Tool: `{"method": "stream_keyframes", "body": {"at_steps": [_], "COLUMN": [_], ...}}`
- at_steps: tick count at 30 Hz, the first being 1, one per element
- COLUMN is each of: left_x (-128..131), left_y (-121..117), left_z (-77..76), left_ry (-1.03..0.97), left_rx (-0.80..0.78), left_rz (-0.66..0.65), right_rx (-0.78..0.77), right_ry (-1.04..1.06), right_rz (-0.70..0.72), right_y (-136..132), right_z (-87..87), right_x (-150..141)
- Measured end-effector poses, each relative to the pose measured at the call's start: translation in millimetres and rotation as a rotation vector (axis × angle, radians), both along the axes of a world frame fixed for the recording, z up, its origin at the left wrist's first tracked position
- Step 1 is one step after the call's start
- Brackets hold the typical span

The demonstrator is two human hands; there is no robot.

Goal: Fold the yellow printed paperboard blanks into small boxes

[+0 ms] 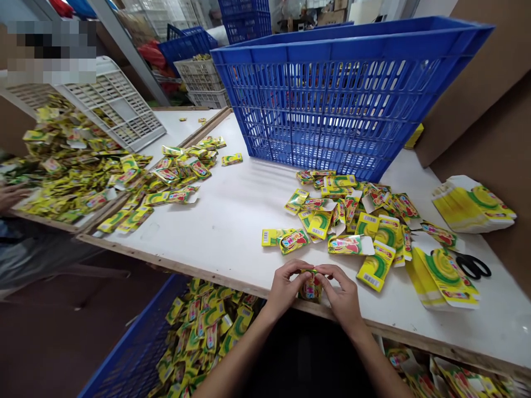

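Observation:
Both my hands meet at the near edge of the white table (232, 221), pinching one small yellow-green blister packet (310, 286) between them. My left hand (286, 284) grips its left side and my right hand (342, 296) its right side, fingers curled. Just beyond lies a loose pile of the same packets and yellow backing cards (357, 218). A stack of flat yellow cards (443, 276) rests to the right of my right hand.
A big blue slotted crate (344, 99) stands at the table's back. Black scissors (473, 266) and a second card stack (473, 205) lie right. A blue crate (199, 337) of packets sits below the table. Another person's hand (12, 196) touches a large packet heap (74, 166) left.

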State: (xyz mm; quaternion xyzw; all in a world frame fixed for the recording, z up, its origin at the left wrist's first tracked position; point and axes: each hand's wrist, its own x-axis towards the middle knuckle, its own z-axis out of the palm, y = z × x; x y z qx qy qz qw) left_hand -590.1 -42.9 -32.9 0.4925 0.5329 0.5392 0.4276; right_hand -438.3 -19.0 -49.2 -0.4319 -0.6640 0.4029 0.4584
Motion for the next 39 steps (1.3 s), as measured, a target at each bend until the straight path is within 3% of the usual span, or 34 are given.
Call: {"method": "stream_keyframes", "body": {"at_steps": [3,6,9,11,14,16,19,21,23,27,32,35,39], "left_x": [2,-14,-60,-95,-121,-113,-80,-57,-39,-16,2,-1,-13], "left_y": [-1,-10,-34,-51,-57,-42,0,26,37,10,-35,-37,-30], "left_z": [0.6,13.0,39.3,58.2,71.5,63.8,35.4,16.2,2.2,-12.8,-15.3,-10.9,-2.7], "left_ry": [0.015,0.082,0.255,0.448,0.715,0.790,0.810,0.803,0.787,0.663,0.340,0.177,0.105], "left_rx": [0.005,0.025,0.003,-0.046,-0.050,-0.020,0.070,0.107,0.114,0.122,0.060,0.015,-0.001], "left_rz": [-0.019,0.055,0.184,0.186,0.244,0.235,0.108,0.040,0.034,0.111,0.137,0.118,0.009], "right_rx": [0.024,-0.024,-0.114,-0.152,-0.169,-0.169,-0.180,-0.218,-0.288,-0.422,-0.362,-0.296,-0.247], "right_ry": [0.003,0.010,0.038,0.023,-0.027,-0.033,-0.023,0.015,0.091,0.275,0.276,0.164,0.012], "right_rz": [0.004,0.007,-0.078,-0.123,-0.085,-0.036,0.018,0.014,-0.028,-0.124,-0.161,-0.058,0.081], "right_y": [-3,-5,-6,-5,-3,-2,-4,-5,-3,0,-7,-12,-13], "right_z": [-1.2,-1.2,-3.3,-4.8,-4.3,-2.5,-2.9,-7.5,-14.3,-21.9,-14.9,-12.1,-12.5], "right_x": [0,3,10,14,9,-1,-17,-24,-26,-27,-26,-18,-2]}}
